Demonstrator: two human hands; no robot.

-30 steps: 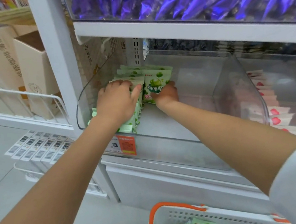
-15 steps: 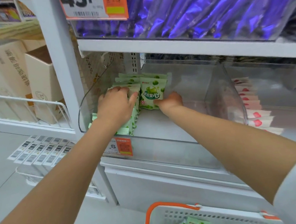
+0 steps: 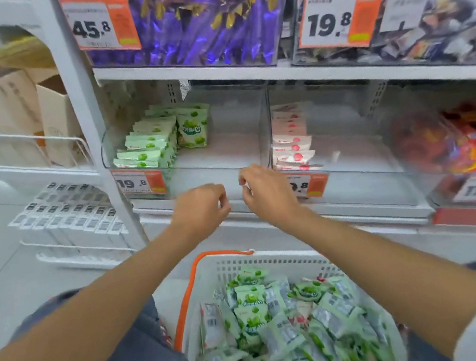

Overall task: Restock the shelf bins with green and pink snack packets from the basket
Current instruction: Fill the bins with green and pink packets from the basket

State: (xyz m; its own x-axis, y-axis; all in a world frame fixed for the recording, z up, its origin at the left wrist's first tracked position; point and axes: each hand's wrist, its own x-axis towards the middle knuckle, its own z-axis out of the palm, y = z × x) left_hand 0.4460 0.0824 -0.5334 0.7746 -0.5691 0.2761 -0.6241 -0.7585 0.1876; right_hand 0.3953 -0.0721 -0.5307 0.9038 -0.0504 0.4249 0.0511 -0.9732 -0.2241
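step: fetch more | my left hand (image 3: 200, 207) and right hand (image 3: 266, 194): loosely curled, empty, before the shelf | green packets (image 3: 283, 328): heaped in basket (image 3: 273, 260) below | tip: scoop a flat handful, stack beside the rows in left bin (image 3: 232, 150)

White shelf (image 3: 373, 208) — green-packet bin (image 3: 226, 151), pink-packet bin (image 3: 349, 148)

Beyond and left of the fingers (image 3: 222, 205) of the left hand (image 3: 200, 207), a packet stack (image 3: 148, 147) sits in the left bin (image 3: 226, 154). Beyond the right hand (image 3: 266, 194), a second stack (image 3: 291, 141) sits in the right bin (image 3: 349, 151). The basket (image 3: 273, 260) lies below both.
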